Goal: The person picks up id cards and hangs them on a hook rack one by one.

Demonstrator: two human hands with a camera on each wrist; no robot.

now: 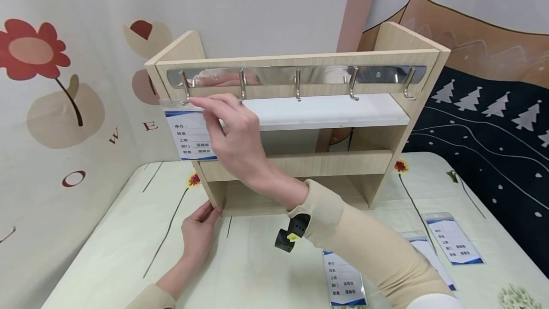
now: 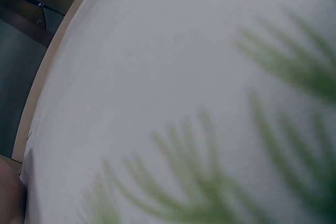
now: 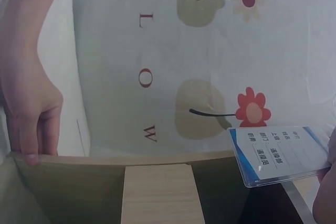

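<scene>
In the head view, the person's right hand (image 1: 236,137) pinches the upper edge of a white, blue-banded card in a clear plastic sleeve (image 1: 190,135); this card hangs at nine o'clock from the palm. At ten o'clock, the leftmost slim, shiny metal hook (image 1: 185,85) has its tip against or just beside the card's clear top strip. Whether the hook passes through cannot be told.

Good handling here would likely mean keeping the fingertips at the strip's edge, with the card's face level, and easing the strip over the upturned tip rather than forcing it. A light pull before release would test the seating.

At seven o'clock, the left hand (image 1: 199,232) holds the lower front corner of the pale wood-grain rack (image 1: 339,162); a firm grip there should keep the rack from sliding.

Farther out, four more hooks stand along the polished strip (image 1: 274,75) toward two o'clock. On the pale flowered tablecloth (image 1: 257,261), one similar card (image 1: 345,278) lies at five o'clock and two others (image 1: 454,240) at four, one partly behind the sleeved arm.
</scene>
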